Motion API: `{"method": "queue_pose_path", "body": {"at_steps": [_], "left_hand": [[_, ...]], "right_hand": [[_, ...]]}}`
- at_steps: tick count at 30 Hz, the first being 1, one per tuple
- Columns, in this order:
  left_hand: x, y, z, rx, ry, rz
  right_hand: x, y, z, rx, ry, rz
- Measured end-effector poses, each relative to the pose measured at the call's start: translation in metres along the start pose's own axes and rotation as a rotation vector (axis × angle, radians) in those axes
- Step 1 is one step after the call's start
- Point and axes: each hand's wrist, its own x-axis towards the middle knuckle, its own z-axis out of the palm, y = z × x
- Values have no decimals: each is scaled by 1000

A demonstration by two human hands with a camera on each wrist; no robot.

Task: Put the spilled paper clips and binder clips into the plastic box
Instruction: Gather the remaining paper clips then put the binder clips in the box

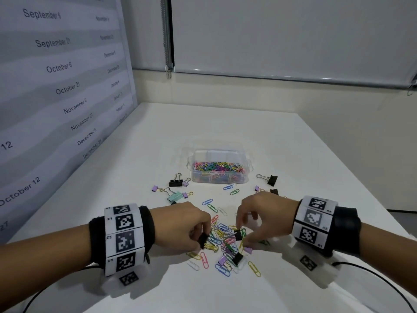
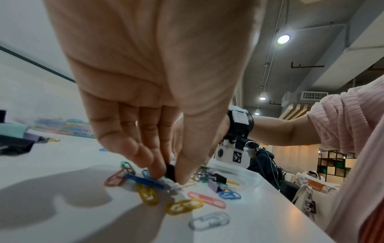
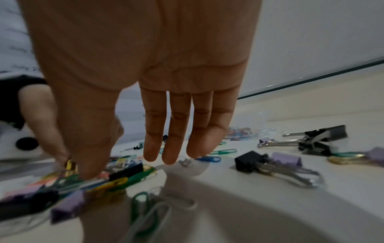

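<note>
Left hand (image 1: 180, 224): fingers pinch a small black binder clip (image 1: 202, 240).
Right hand (image 1: 264, 216): fingers loosely spread, holding nothing.
Wall chart (image 1: 61, 86): reads "October 21".

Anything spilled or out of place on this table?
Yes. Coloured paper clips and binder clips lie scattered on the table, outside the plastic box, which already holds paper clips. The left hand pinches a black binder clip.
</note>
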Motion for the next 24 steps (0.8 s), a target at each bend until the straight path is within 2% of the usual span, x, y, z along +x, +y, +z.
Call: {"method": "queue_pose_path", "body": {"at_steps": [5,12,16,18,20,24], "left_hand": [[-4,-6,-11,25,121,13],[2,-48,-16,198,301,-238],[8,-56,-16,193,274,-305],[7,-49,-16,188,291,-248],[5,-32,-15,138,302,-134],[9,12,-9,92,176,71]], "right_hand": [[8,-2,5,-12,8,0],[0,19,-14,41,91,39],[-4,44,-22,-3,142,160],[-6,56,-26,-28,142,230],[-8,67,-28,-45,123,288],[-6,75,-25,-27,91,321]]}}
